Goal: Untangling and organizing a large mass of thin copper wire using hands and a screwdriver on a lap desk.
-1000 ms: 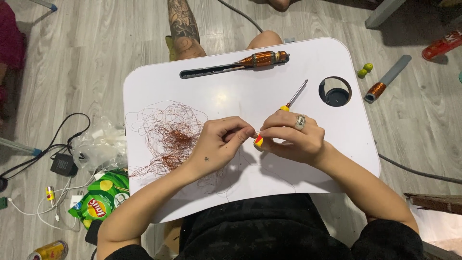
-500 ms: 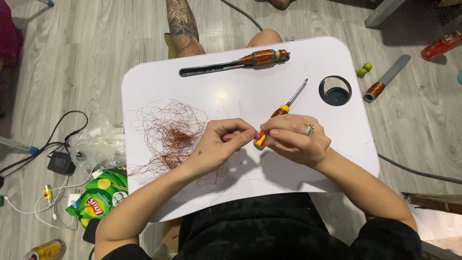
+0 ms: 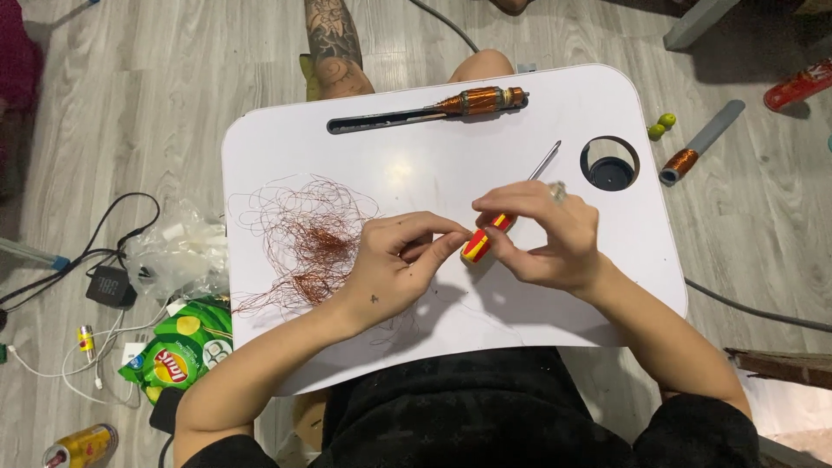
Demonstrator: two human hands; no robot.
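My right hand point(image 3: 550, 243) grips a screwdriver point(image 3: 496, 230) by its red and yellow handle over the middle of the white tray point(image 3: 416, 165). My left hand point(image 3: 394, 264) pinches closed at the handle's end, just beside a tangle of copper wire point(image 3: 303, 238).

1. The right hand point(image 3: 550, 243) grips a screwdriver point(image 3: 503, 217) by its red-and-yellow handle, shaft pointing up and away.
2. The left hand point(image 3: 394, 269) pinches at the handle's end with its fingers point(image 3: 438, 247).
3. A tangle of copper wire point(image 3: 308, 243) lies on the white tabletop point(image 3: 433, 165), just beside the left hand.
4. A copper-wound rotor point(image 3: 477, 100) rests along the tabletop's far slot.
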